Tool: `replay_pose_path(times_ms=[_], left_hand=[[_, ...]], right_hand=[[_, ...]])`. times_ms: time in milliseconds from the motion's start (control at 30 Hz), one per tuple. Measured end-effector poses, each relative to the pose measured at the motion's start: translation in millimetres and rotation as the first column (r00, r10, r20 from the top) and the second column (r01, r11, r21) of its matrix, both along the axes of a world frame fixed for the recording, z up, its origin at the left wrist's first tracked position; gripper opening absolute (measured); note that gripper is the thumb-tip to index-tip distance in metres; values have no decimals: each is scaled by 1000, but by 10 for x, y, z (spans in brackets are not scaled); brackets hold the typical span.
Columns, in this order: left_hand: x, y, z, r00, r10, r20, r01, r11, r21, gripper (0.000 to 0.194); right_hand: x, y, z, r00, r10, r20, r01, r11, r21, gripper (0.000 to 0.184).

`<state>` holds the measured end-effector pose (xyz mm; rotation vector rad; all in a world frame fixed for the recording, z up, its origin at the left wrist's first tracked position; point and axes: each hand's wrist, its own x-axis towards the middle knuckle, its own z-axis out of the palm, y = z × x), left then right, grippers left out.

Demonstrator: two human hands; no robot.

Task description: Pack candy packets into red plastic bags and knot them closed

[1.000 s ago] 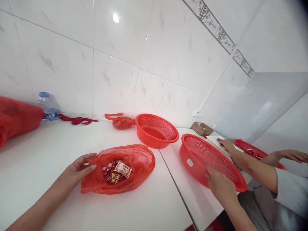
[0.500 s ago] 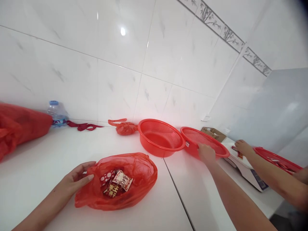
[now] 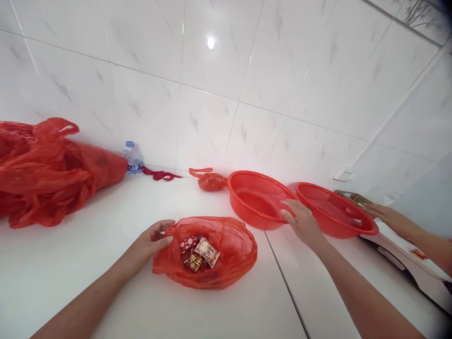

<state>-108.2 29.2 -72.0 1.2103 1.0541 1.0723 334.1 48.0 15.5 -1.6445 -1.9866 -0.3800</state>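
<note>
My left hand (image 3: 155, 239) pinches the left rim of a red plastic bag (image 3: 233, 275), which lies on the white tabletop with its mouth spread. Inside the bag are several small wrapped snacks (image 3: 206, 252), in red, brown and cream wrappers. My right hand (image 3: 300, 221) is in the air at the right edge of a red plastic basket (image 3: 252, 214) with perforated sides. Its fingers are apart and hold nothing; whether they touch the rim I cannot tell. A second red basket (image 3: 332, 214) stands just right of that hand, with something small inside.
A white scale (image 3: 399, 263) stands at the far right, with a small red packet (image 3: 419, 254) on it. Another person's hand (image 3: 384, 216) reaches over there. Along the wall are a tied red bag (image 3: 211, 182), a dark red ribbon (image 3: 160, 175), a water bottle (image 3: 132, 157) and bunched red bags (image 3: 52, 174).
My right hand has let go of the right basket and moved left to the other basket. The view has turned right-to-left, showing more bunched bags. My left hand stays on the bag's rim.
</note>
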Motion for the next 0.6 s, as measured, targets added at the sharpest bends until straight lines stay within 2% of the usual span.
replay_pose_path(times_ms=[33,100,200,333,467,600], left_hand=[[-3,-4,-4,1000,10,-3,-10,1000,9,61],[-10,-9,-16,1000,22,-10,-22,1000,21,62],[-18,-12,-25,999,36,-1,-36,999,33,65],[-16,-20,-6,999,27,18,-28,998,48,66],[-27,-22,8,1000,15,5,-15,998,58,63],[-43,-18,-13,1000,30,-9,-29,997,71,60]], right_hand=[[-171,-70,-44,996,83,30,-81,995,-66,45],[-416,-205,-140,984,159,78,-147,980,-135,44],[-551,-383,-238,980,149,134,-136,986,-101,40],[-556,-723,-229,967,124,223,-108,991,-84,38],[-564,-1235,-216,957,95,275,-76,994,-78,35],[-353,-1734,-352,952,17,306,-21,1000,8,36]])
